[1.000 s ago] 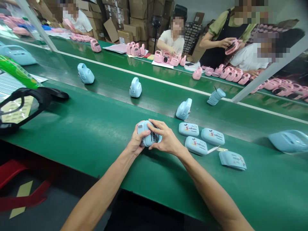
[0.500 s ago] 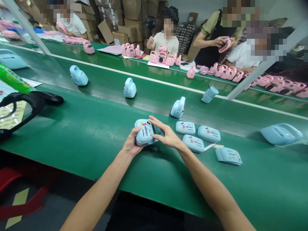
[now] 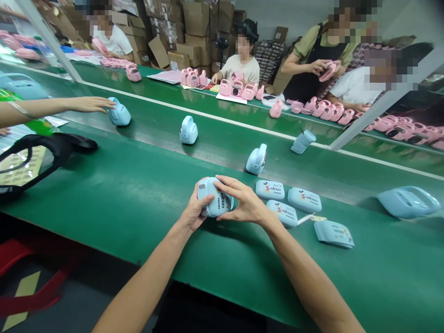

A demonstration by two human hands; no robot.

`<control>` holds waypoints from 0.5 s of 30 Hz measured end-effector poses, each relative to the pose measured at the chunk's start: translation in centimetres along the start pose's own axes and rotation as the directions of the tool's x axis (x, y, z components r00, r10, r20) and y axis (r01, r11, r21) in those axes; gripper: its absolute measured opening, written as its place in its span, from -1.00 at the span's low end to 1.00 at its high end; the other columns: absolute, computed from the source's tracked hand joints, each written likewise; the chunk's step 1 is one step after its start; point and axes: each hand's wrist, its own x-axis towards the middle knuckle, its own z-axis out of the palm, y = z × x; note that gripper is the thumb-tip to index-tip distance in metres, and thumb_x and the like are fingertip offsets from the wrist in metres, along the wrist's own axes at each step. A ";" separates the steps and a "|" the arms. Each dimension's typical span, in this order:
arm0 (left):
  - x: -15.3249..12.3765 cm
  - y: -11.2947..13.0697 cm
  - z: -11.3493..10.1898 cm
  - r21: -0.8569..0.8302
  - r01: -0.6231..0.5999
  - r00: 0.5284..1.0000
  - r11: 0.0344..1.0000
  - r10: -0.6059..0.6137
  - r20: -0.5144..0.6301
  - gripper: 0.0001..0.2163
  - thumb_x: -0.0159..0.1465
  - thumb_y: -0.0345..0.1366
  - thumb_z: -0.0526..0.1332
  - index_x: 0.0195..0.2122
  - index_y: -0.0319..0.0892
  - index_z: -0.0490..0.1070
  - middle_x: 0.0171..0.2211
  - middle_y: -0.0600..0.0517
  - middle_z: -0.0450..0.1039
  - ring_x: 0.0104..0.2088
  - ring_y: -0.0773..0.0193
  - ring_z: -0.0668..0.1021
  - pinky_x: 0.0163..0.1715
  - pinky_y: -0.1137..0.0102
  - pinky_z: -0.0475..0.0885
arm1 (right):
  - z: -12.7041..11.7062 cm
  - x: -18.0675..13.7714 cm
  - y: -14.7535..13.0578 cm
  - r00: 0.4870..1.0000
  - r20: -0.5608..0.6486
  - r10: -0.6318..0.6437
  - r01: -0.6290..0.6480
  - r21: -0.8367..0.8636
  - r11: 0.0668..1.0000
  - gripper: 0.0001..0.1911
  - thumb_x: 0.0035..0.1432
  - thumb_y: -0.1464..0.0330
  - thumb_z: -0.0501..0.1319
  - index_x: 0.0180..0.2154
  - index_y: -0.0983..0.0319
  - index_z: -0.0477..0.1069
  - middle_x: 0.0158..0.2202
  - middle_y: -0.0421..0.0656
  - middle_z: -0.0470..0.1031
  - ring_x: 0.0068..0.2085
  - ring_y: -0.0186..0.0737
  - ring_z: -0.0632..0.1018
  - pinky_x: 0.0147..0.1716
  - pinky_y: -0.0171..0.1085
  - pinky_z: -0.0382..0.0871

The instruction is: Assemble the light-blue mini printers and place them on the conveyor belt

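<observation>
My left hand (image 3: 194, 209) is closed round the left side of a light blue plastic case (image 3: 215, 201) with a Mickey print, held just above the green table. My right hand (image 3: 244, 200) grips its right end, thumb below and fingers over the top edge. The case is tilted, and a grey patch shows on its left side. Its underside is hidden by my hands. To the right lie three printed blue covers (image 3: 270, 189), and nearer me is a stack of thin blue printed pieces (image 3: 334, 233).
Blue cases with handles (image 3: 188, 131) stand spaced along the belt (image 3: 156, 134). A co-worker's hand (image 3: 92, 104) touches one at the left. A black strap (image 3: 52, 159) lies on the left. Pink cases (image 3: 248, 92) line the far bench, where several people sit or stand.
The case has turned in my hands, showing its left side. My right fingers have closed over its right end. A co-worker's arm has come in from the left onto a blue case.
</observation>
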 end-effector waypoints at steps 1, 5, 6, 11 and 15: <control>0.0 0.0 0.0 -0.005 0.009 1.000 1.000 -0.009 0.006 -0.28 -0.10 -0.18 0.60 0.10 0.02 0.40 -0.04 0.00 0.54 -0.05 0.06 0.59 -0.12 0.27 0.54 | -0.2 0.0 -0.1 1.000 -0.004 0.002 -0.002 0.001 1.000 0.00 -0.03 0.03 0.50 0.37 0.08 0.20 0.38 0.07 0.25 0.36 0.12 0.34 0.32 0.11 0.27; 0.0 -0.2 0.0 -0.023 0.027 1.000 0.999 -0.026 0.015 -0.23 -0.14 -0.10 0.62 0.12 0.02 0.39 -0.02 -0.02 0.53 -0.01 0.03 0.58 -0.08 0.23 0.53 | -0.4 -0.1 -0.4 1.000 -0.003 0.022 -0.022 -0.010 1.000 -0.07 -0.03 0.11 0.52 0.34 0.09 0.27 0.36 0.10 0.26 0.33 0.11 0.37 0.29 0.09 0.30; 0.0 -0.2 0.0 -0.025 0.025 1.000 0.999 -0.024 0.012 -0.23 -0.14 -0.09 0.62 0.11 0.02 0.39 -0.01 -0.02 0.53 -0.01 0.03 0.58 -0.07 0.24 0.53 | -0.3 -0.2 -0.4 1.000 0.003 0.026 -0.025 -0.022 0.999 -0.07 -0.03 0.14 0.52 0.33 0.10 0.27 0.36 0.11 0.25 0.33 0.12 0.36 0.28 0.11 0.30; 0.1 0.0 0.1 -0.015 0.016 1.000 1.000 -0.016 -0.017 -0.31 -0.10 -0.16 0.61 0.06 -0.01 0.40 0.00 -0.01 0.53 0.01 0.06 0.57 -0.05 0.26 0.53 | 0.3 -0.4 -0.5 0.995 0.052 0.081 -0.079 -0.052 0.996 -0.03 -0.01 0.25 0.51 0.38 0.04 0.18 0.43 0.06 0.13 0.40 0.15 0.26 0.32 0.17 0.23; 0.2 -0.1 0.2 -0.013 0.012 1.000 1.000 -0.012 -0.019 -0.32 -0.09 -0.19 0.61 0.06 0.00 0.40 -0.01 0.00 0.53 -0.03 0.11 0.59 -0.06 0.29 0.53 | 0.4 -0.5 -0.4 0.992 0.061 0.108 -0.108 0.004 0.994 -0.08 -0.02 0.27 0.52 0.34 0.01 0.26 0.45 0.01 0.11 0.41 0.14 0.25 0.33 0.11 0.24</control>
